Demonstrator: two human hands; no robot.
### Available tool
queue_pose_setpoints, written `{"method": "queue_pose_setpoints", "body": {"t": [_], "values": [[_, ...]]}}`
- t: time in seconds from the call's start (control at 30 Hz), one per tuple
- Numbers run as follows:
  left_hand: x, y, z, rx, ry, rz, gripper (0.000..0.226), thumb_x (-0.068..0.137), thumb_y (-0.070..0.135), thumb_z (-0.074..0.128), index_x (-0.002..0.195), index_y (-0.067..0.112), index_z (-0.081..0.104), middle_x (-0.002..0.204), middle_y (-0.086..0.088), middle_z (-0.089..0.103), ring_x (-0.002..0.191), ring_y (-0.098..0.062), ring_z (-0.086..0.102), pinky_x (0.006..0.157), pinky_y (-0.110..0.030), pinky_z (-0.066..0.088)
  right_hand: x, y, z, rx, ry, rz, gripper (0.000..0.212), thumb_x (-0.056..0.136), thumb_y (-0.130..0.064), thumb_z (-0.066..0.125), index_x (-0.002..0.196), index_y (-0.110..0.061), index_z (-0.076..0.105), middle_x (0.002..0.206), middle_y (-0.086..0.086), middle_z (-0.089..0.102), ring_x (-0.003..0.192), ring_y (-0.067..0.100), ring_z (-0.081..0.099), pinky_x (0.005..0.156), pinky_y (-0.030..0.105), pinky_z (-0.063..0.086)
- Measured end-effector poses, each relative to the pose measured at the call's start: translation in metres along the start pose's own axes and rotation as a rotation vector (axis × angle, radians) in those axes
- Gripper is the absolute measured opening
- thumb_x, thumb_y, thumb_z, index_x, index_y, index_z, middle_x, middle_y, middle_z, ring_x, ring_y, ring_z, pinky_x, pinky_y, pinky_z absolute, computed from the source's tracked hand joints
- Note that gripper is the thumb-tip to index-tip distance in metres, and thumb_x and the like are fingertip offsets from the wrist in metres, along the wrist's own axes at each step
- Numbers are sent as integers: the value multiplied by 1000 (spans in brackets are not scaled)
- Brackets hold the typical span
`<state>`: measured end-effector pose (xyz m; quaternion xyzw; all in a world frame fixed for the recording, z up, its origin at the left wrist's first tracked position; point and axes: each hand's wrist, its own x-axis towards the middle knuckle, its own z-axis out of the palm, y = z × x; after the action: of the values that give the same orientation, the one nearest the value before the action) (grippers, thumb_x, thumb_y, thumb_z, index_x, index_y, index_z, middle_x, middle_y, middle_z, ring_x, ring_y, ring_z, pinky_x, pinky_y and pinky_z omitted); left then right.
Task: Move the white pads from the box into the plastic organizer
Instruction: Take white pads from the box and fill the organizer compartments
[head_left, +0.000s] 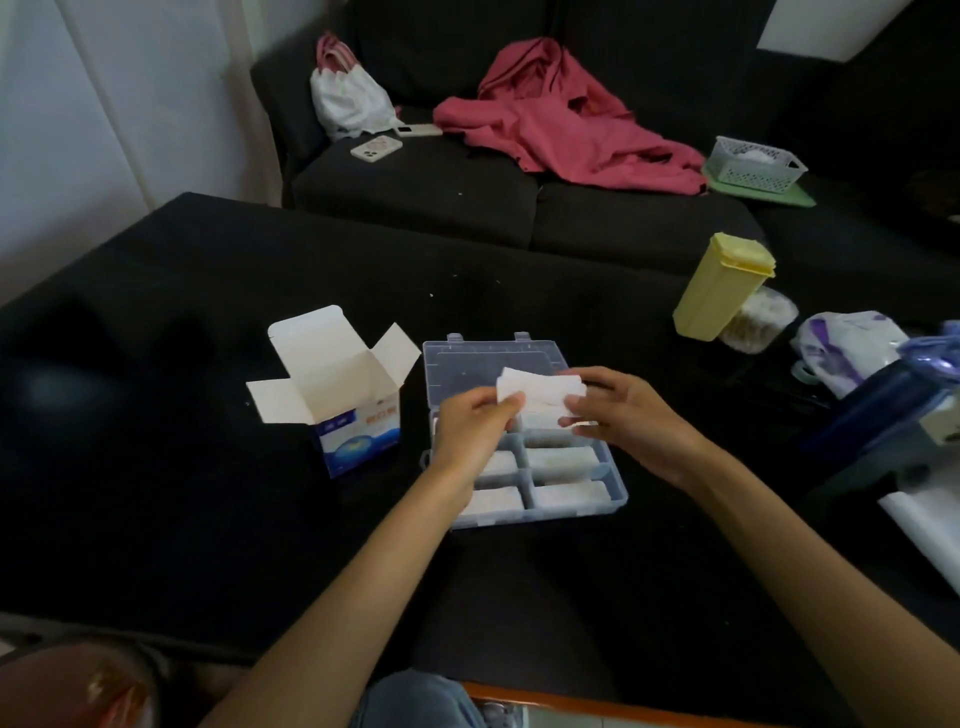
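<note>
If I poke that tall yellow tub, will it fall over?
Probably easily. The yellow tub is tall and narrow and already stands tilted, apparently leaning on the clear jar beside it. It looks like thin plastic, so likely light.

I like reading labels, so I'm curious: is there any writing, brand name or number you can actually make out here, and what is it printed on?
None can be read for certain.
Box: red characters on its white and blue front, too blurred to read.
Bag with purple print: markings too blurred to read.
Plastic organizer, yellow container and white pads: no text shows.
</note>
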<state>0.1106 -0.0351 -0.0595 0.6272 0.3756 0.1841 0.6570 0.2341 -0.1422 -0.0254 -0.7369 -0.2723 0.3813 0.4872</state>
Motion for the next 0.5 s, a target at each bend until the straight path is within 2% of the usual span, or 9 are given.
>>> {"method": "queue_pose_setpoints", "body": {"t": [0.03, 0.1, 0.17, 0.27, 0.33, 0.4, 0.5], "values": [[5, -2, 9, 47, -19, 17, 8, 92, 26, 58, 97, 23, 62, 87, 11, 61, 79, -3, 57, 62, -18, 43, -1, 6, -7, -46, 53, -27, 26, 89, -9, 58, 111, -22, 55, 111, 5, 60, 91, 16, 65, 73, 25, 55], [14, -9, 21, 199, -46, 65, 21, 90, 28, 61, 109, 20, 61, 102, 6, 65, 88, -8, 60, 75, -27, 52, -2, 18, -16, -142, 99, -40, 28, 88, -6, 58, 112, -19, 55, 108, 4, 61, 88, 13, 64, 72, 23, 55], [20, -16, 25, 377, -42, 130, 26, 88, 29, 64, 113, 26, 57, 111, 6, 64, 98, -13, 60, 85, -35, 53, -1, 31, -20, -211, 133, -44, 28, 88, -4, 58, 113, -17, 55, 105, 1, 60, 88, 9, 62, 69, 20, 53], [21, -24, 26, 586, 8, 268, 25, 90, 28, 61, 115, 32, 57, 109, 8, 66, 98, -11, 61, 79, -28, 52, 3, 52, -17, -298, 176, -70, 26, 88, -4, 58, 109, -18, 56, 106, -4, 56, 93, 8, 58, 68, 17, 50], [21, -26, 24, 635, 21, 333, 22, 92, 27, 59, 113, 33, 60, 105, 10, 66, 95, -8, 61, 71, -20, 48, 7, 61, -13, -316, 197, -103, 24, 88, -4, 57, 105, -21, 57, 106, -7, 55, 97, 8, 57, 67, 16, 50], [22, -24, 16, 631, 26, 362, 20, 92, 27, 58, 109, 35, 63, 102, 12, 65, 88, -2, 58, 66, -14, 44, 10, 61, -8, -278, 206, -135, 23, 88, -5, 57, 104, -22, 56, 102, -10, 55, 93, 6, 58, 64, 15, 50], [24, -20, -6, 651, 32, 398, 22, 91, 27, 60, 110, 36, 62, 104, 15, 62, 90, 2, 54, 76, -18, 47, 14, 53, 6, -211, 178, -181, 24, 88, -6, 59, 108, -19, 57, 103, -6, 60, 88, 4, 61, 64, 14, 51]]}}
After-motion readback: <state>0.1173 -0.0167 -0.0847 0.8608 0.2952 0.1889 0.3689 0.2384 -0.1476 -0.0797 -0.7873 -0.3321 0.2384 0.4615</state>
